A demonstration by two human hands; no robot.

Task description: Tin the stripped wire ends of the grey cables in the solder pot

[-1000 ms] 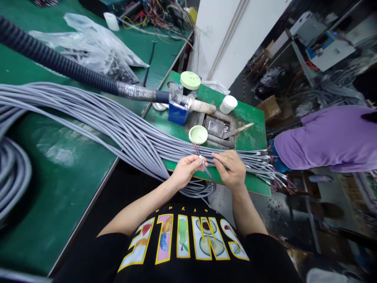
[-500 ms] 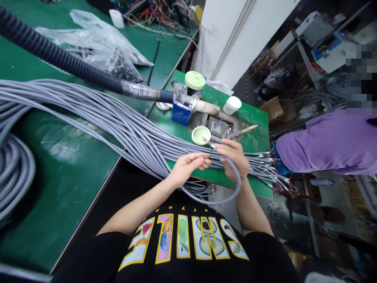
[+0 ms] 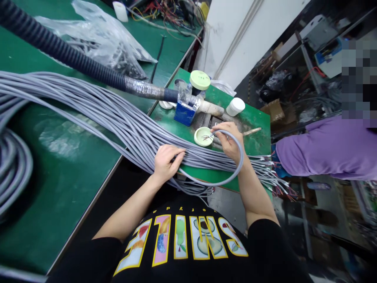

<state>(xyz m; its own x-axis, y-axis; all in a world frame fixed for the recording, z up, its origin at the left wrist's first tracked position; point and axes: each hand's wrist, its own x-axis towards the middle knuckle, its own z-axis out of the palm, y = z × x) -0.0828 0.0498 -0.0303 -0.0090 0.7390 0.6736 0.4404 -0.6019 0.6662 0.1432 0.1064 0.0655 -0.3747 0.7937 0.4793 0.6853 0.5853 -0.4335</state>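
My right hand (image 3: 229, 142) pinches the end of one grey cable (image 3: 235, 173), which loops back under my wrist. The cable's stripped wire tips dip into a shallow pale green dish (image 3: 203, 136) on the small green table (image 3: 259, 143). My left hand (image 3: 166, 162) rests on the thick bundle of grey cables (image 3: 97, 112) at the table's near edge, its fingers curled over them.
A black corrugated hose (image 3: 59, 53) runs to a blue box (image 3: 185, 113). A green-lidded jar (image 3: 200, 80), a white jar (image 3: 236, 106), a metal pot (image 3: 219, 127) and a clear bag of parts (image 3: 108, 47) lie about. A person in purple (image 3: 324, 147) is at the right.
My right hand carried the cable end forward from in front of my chest to the green dish. My left hand let go of it and dropped onto the cable bundle.
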